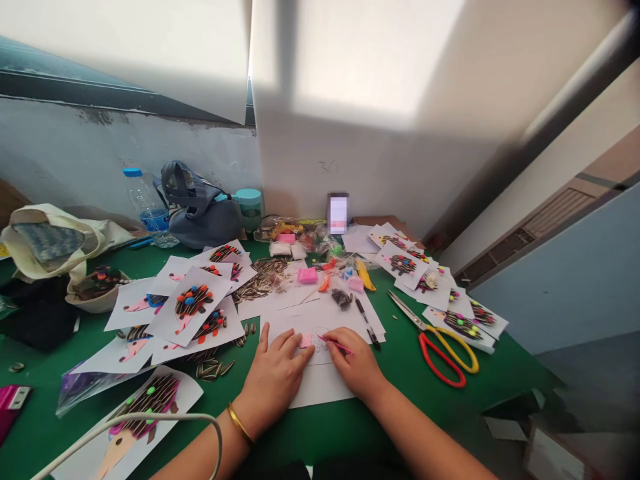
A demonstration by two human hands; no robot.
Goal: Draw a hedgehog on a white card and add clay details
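My left hand [279, 365] lies flat with its fingers spread on a white sheet of paper [320, 390], a gold bangle on the wrist. By its fingertips a pink patch of what looks like clay [306, 341] sits at the left end of a pencil outline on the sheet. My right hand [356, 363] is closed round a thin pink stick tool [342, 346], its tip down at the drawing beside the pink patch. A black pen [367, 321] lies to the right of the sheet. Just behind are a pink clay block [307, 275] and a dark wrapped lump [342, 299].
Red-and-yellow scissors [440, 340] lie on the right, half open. Cards with seed-and-clay hedgehogs [190, 300] are piled at both sides. Sunflower seeds [260, 280] are heaped at the back. A phone [339, 213] leans on the wall; a cable [145, 417] crosses the lower left.
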